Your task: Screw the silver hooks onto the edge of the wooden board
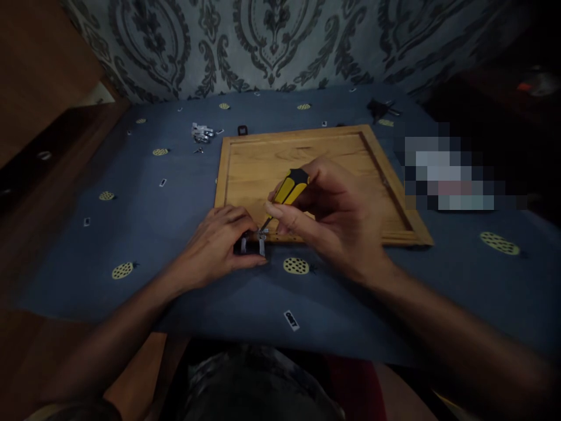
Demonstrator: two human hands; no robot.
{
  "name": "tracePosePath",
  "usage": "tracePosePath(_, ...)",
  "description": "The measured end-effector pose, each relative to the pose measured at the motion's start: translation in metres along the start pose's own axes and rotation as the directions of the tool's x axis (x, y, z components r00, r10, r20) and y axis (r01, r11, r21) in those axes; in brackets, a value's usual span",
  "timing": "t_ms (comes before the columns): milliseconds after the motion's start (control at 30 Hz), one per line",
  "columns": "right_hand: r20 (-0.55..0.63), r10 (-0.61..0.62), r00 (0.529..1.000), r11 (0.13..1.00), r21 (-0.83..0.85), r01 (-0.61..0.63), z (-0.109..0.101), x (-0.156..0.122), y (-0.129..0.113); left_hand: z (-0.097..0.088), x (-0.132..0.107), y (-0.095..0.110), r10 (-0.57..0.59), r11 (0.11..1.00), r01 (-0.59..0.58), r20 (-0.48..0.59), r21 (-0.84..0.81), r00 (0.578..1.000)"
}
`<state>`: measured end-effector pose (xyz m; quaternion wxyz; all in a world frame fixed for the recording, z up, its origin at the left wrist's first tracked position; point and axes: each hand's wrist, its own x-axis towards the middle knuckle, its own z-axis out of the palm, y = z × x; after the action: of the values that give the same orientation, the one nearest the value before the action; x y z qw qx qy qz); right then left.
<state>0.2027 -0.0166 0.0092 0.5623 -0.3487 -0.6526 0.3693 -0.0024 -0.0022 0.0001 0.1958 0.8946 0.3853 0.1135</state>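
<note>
A wooden panel with a raised frame (298,169) lies on the blue patterned cloth in front of me. At its near edge, left of the middle, sits a metal hinge (262,242). Fingers and thumb of my left hand (223,242) close around the hinge and press it to the panel's edge. A yellow and black screwdriver (289,188) is gripped in my right hand (339,219). The screwdriver slants down to the left, its tip at the hinge. The screw head under the tip is too small to make out.
Beyond the panel's left corner lie several metal hinges (202,133), small screws (198,150) and a black square piece (242,130). A dark tool (381,109) rests at the back right. A pixelated object (451,175) is to the right. A patterned fabric backdrop (272,47) rises behind.
</note>
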Motion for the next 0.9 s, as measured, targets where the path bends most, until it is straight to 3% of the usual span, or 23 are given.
tracePosePath(233,-0.173,-0.051,0.984,0.998,-0.056,0.042,0.0009,-0.0016,-0.0047,0.0018,0.0004,-0.0016,0.027,0.999,-0.027,-0.012,0.019,1.0)
tracePosePath(367,-0.144,-0.099,0.985,0.992,-0.096,0.086,0.0003,0.0012,-0.0016,0.0018,0.0005,-0.0011,0.02,0.999,-0.02,-0.008,0.026,1.0)
tracePosePath(900,-0.06,-0.104,0.993,0.99,-0.1,0.097,-0.0004,0.0005,0.0045,-0.0004,0.001,0.0023,0.003,0.999,-0.004,0.024,0.032,1.0)
